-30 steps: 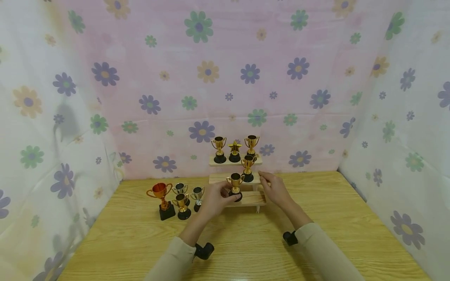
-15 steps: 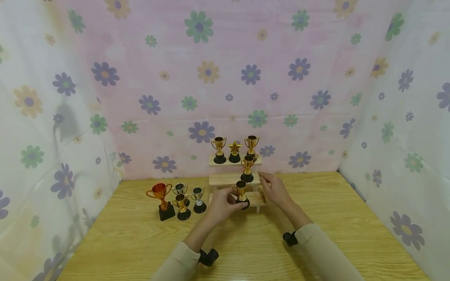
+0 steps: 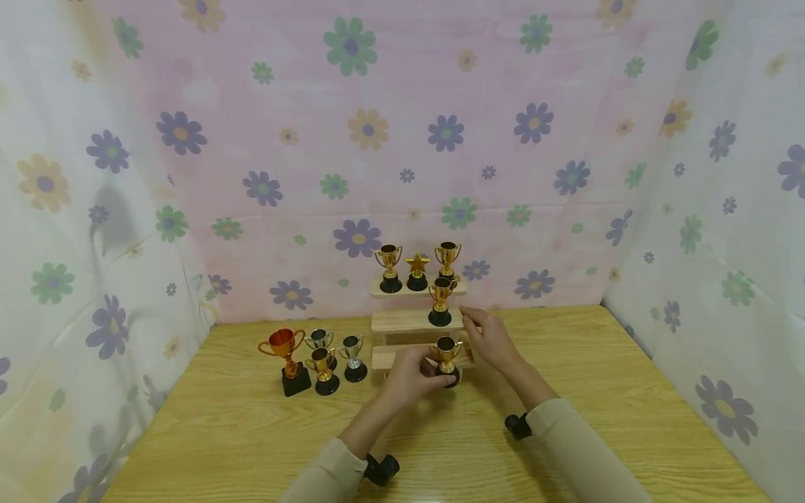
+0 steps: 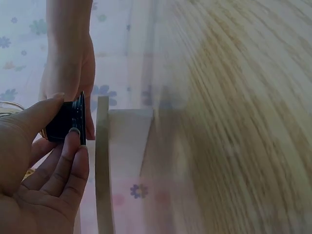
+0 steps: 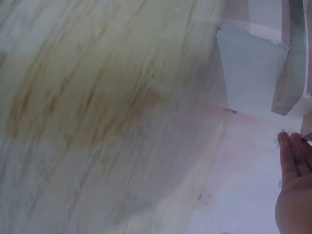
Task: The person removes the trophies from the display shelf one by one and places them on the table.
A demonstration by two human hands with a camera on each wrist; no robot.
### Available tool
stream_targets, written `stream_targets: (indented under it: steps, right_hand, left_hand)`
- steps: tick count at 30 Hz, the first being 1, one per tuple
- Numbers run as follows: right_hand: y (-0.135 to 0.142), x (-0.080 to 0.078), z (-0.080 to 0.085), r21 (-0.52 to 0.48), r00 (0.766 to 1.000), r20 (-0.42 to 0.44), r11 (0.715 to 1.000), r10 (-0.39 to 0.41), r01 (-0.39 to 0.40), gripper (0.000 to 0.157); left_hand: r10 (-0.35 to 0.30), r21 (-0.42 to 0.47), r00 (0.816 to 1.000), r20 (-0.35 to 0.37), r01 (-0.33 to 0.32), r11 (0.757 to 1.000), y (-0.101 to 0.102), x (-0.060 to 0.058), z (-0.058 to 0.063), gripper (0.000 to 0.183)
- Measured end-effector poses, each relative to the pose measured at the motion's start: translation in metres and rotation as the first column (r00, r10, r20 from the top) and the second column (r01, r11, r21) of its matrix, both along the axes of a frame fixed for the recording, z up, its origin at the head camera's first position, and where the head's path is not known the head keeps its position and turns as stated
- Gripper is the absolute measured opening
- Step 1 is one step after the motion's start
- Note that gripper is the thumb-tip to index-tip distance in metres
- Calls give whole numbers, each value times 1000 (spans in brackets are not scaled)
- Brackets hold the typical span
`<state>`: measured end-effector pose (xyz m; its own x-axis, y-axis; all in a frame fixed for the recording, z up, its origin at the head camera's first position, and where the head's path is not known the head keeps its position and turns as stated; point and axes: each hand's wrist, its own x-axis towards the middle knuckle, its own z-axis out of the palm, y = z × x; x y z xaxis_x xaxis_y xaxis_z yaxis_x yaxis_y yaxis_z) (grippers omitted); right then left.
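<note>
Left hand pinching gold trophy, shifted right along front of shelf; right hand at shelf's right end, grip unclear. Curled lower fingers show only in left wrist view.

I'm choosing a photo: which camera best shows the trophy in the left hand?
The head view: it shows the gold trophy upright and nearly whole. The left wrist view shows mainly its black base, partly behind the fingers; the right wrist view shows none of it.
</note>
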<state>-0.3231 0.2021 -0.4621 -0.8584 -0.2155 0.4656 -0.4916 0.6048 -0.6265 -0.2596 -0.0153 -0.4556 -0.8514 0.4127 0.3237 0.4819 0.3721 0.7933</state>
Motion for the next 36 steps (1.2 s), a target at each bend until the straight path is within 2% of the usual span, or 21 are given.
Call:
stream_targets:
  steps: [9, 20, 28, 36]
  right_hand:
    - [-1, 0, 1, 1, 1000, 12, 1000, -5, 5, 37]
    - [-1, 0, -1, 4, 1000, 26, 1000, -7, 6, 37]
    - [1, 0, 0, -2, 999, 35, 1000, -7, 7, 38]
    - [0, 0, -1, -4, 999, 32, 1000, -2, 2, 37]
  left_hand:
    - [-45, -15, 999, 16, 46, 999, 9, 1, -7, 25]
    - [-66, -31, 996, 59, 67, 997, 22, 1, -17, 25]
    - [-78, -46, 991, 105, 83, 996, 33, 3, -20, 23]
    - [-99, -72, 983, 153, 111, 991, 38, 4, -28, 23]
